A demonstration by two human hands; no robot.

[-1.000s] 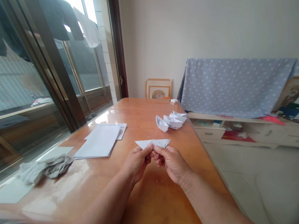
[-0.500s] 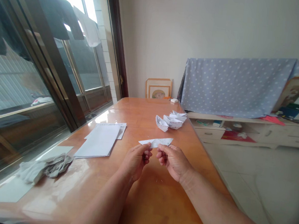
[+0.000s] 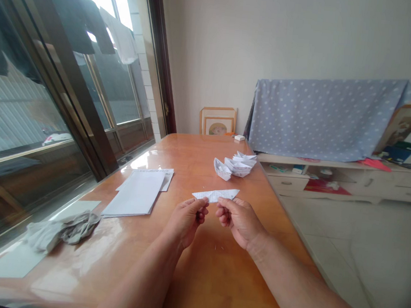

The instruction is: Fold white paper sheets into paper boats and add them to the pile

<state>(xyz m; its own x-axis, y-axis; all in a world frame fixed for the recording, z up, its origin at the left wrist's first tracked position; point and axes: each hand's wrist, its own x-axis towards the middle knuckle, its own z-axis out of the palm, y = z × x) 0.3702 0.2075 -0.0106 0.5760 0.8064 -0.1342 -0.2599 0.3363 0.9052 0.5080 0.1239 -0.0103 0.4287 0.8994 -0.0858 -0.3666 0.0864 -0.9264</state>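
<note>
A person's two bare hands hold a small folded paper out in front of the body, over a glossy wooden counter (image 3: 237, 278). The folded paper (image 3: 216, 194) should be very light, stiffer where its layers stack up and likely soft at the thin tips, easy to crease or tear but not slippery. The best hold is probably a gentle pinch on the thicker near edge, away from the points. That is roughly how it is gripped: the left hand (image 3: 189, 219) and the right hand (image 3: 237, 220) each press a thumb on that edge, the other fingers curled in underneath, with a narrow gap between the two thumbs. Whether the paper touches the counter is hard to tell. It looks like a slim, whitish strip, longer along its far edge and narrowing to a point beyond each hand, covered in faint greyish marks too small to read. Just beyond the hands and slightly to their right, several folded paper boats (image 3: 222, 169) sit close together. To the left of the hands lies a stack of white sheets (image 3: 134, 193), and nearer the body on that side is a crumpled grey cloth (image 3: 81, 228).
</note>
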